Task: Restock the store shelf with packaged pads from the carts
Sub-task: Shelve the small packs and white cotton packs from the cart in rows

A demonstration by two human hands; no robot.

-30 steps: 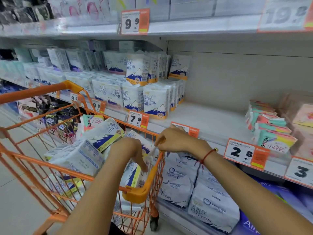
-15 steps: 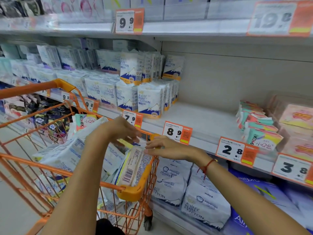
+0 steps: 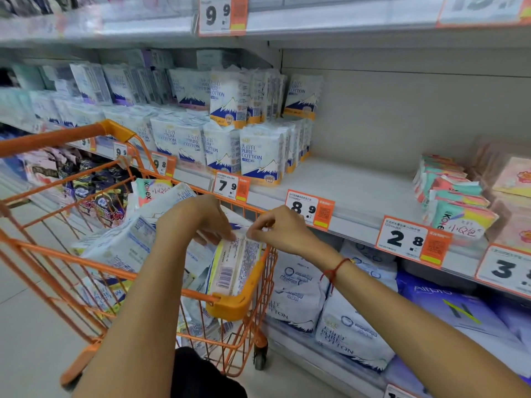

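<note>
White pad pack (image 3: 234, 267), yellow edge, barcode and fine print facing up, standing on end in the near right corner of the orange cart (image 3: 235, 307). Top edge pinched from both sides: left hand (image 3: 191, 222) fingers curled on its left, right hand (image 3: 283, 229) fingertips on its right. One pack held, two hands. More packs heaped in the cart, too jumbled to count.

Pack (image 3: 234, 268) higher, both hands (image 3: 283, 229) on top

Cart (image 3: 86, 254): I see orange wire, glossy plastic corners.
Pack (image 3: 234, 265): shiny plastic wrap.
Shelf (image 3: 359, 193): smooth, matt.
</note>
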